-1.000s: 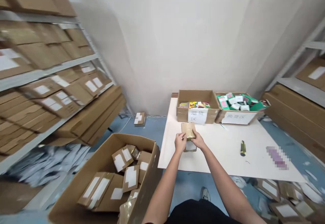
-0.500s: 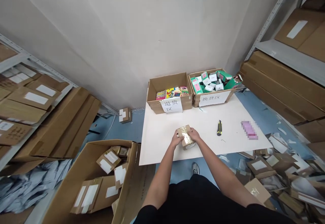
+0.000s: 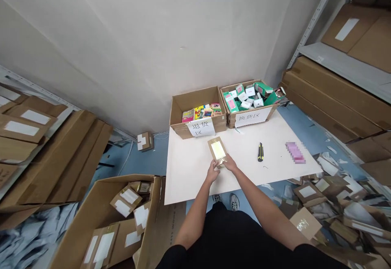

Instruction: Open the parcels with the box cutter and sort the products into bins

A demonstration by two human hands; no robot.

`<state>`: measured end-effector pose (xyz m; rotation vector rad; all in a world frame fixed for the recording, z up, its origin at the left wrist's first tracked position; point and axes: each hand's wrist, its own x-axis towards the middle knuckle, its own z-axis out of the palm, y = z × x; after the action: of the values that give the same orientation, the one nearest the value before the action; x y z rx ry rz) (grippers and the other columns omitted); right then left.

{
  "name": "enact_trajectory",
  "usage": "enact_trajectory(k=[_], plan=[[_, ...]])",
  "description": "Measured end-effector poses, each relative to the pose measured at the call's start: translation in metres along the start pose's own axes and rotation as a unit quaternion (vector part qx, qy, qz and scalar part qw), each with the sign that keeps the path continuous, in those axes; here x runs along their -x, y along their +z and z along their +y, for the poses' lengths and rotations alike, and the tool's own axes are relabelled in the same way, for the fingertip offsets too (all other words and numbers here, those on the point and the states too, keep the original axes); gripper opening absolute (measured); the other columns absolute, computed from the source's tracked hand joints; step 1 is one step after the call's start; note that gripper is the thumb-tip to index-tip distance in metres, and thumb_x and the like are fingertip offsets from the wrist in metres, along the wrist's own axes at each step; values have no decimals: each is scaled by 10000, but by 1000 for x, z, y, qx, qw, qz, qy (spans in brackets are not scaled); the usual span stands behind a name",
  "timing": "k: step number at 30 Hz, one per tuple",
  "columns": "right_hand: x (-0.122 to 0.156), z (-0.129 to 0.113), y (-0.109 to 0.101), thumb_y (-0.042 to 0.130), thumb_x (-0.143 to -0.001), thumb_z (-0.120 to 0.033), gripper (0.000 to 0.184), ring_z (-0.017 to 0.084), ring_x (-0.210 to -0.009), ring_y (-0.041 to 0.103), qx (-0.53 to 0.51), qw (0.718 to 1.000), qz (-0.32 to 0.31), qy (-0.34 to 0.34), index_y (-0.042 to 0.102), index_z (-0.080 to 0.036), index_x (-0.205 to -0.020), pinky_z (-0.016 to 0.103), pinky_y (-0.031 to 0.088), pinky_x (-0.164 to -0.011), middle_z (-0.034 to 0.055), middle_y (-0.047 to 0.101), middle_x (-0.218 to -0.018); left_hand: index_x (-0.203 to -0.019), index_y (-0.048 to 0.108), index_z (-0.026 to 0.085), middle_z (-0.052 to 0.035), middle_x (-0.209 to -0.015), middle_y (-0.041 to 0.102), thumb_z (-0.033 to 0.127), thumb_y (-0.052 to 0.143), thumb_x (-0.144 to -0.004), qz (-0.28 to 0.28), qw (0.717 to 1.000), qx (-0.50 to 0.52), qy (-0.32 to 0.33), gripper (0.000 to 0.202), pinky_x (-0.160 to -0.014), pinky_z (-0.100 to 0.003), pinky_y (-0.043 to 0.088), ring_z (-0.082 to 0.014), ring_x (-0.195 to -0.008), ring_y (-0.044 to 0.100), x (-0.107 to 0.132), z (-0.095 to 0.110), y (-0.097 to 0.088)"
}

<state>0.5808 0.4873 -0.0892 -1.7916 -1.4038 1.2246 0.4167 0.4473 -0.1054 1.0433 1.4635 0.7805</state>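
Note:
A small brown cardboard parcel [image 3: 216,150] with a pale label facing up is held over the white table [image 3: 189,175]. My left hand [image 3: 212,172] and my right hand [image 3: 229,163] both grip its near end, fingers closed on it. A yellow-and-black utility knife [image 3: 260,151] lies on the table to the right of my hands. At the table's far edge stand two open labelled cartons: the left carton [image 3: 197,116] holds colourful small boxes, the right carton [image 3: 249,102] holds green and white boxes.
A large open carton [image 3: 116,220] of labelled parcels sits on the floor at lower left. Shelves [image 3: 339,57] with flat cartons line both sides. Torn packaging [image 3: 330,204] litters the floor on the right. A pink blurred item [image 3: 295,152] lies on the table.
The parcel has turned from tape side up to label side up and moved farther from me. My hands now hold only its near end. The view has shifted right.

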Motion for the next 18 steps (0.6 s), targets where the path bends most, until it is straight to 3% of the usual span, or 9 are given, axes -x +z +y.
enact_trajectory(k=[5, 9, 12, 15, 18], plan=[[6, 5, -3, 621, -767, -141, 618, 272, -1219, 699, 17, 1000, 4, 15, 638, -246, -1376, 418, 540, -1074, 56, 749, -1288, -1452, 576, 237, -130, -1431, 665, 150, 720, -746, 7, 995, -90, 30, 725, -1123, -475, 505, -276, -1331, 631, -20, 4, -1], [-2, -7, -8, 594, -809, -174, 713, 292, -1505, 475, 74, 996, 49, -20, 553, -185, -1521, 503, 361, -1262, 128, 580, -1550, -1406, 618, 188, -163, -1493, 610, 155, 733, -720, -7, 975, -209, 72, 696, -1189, -462, 438, -297, -1412, 563, -54, 30, -23], [-6, -16, -18, 589, -860, -204, 723, 283, -1577, 359, 108, 990, 67, -67, 500, -186, -1577, 497, 305, -1294, 131, 447, -1662, -1455, 581, 162, -199, -1573, 541, 161, 801, -641, -60, 955, -278, 84, 843, -1243, -449, 359, -336, -1493, 476, -87, 54, -37], [-5, -17, -38, 588, -896, -243, 700, 283, -1589, 325, 130, 983, 92, -92, 488, -219, -1589, 504, 311, -1288, 116, 384, -1701, -1543, 482, 157, -237, -1708, 336, 170, 884, -512, -95, 942, -316, 65, 1107, -1265, -500, 307, -403, -1597, 285, -115, 73, -41], [-4, -7, -66, 592, -905, -269, 670, 295, -1587, 322, 133, 980, 120, -86, 511, -227, -1569, 525, 320, -1280, 121, 399, -1690, -1637, 326, 172, -241, -1768, 128, 240, 946, -437, -142, 892, -428, 31, 1352, -1266, -545, 282, -428, -1642, 90, -131, 82, -37]])
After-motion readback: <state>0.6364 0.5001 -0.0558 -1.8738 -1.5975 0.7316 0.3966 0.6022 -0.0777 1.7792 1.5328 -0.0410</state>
